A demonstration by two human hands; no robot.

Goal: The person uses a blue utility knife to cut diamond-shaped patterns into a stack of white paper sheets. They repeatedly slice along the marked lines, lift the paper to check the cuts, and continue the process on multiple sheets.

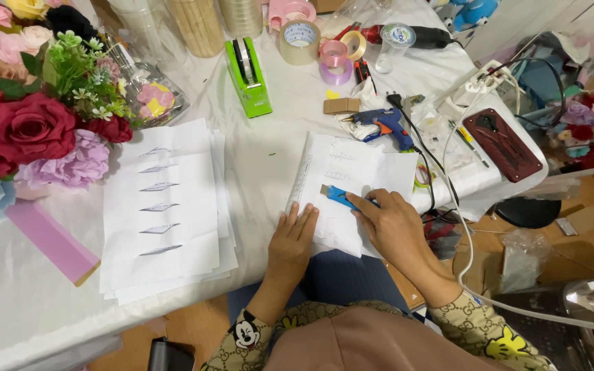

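My left hand (294,235) lies flat, fingers together, on a clear plastic ruler (302,178) set along the left edge of a white paper sheet (359,172) on the table. My right hand (392,225) grips a blue utility knife (338,196), its tip resting on the paper just right of the ruler. The sheet hangs slightly over the table's front edge near my lap.
A stack of white sheets with printed leaf shapes (166,206) lies to the left, beside artificial roses (32,127) and a pink strip (49,240). Beyond are a blue glue gun (383,124), green tape dispenser (247,77), tape rolls (300,40), a power strip (476,86) and cables.
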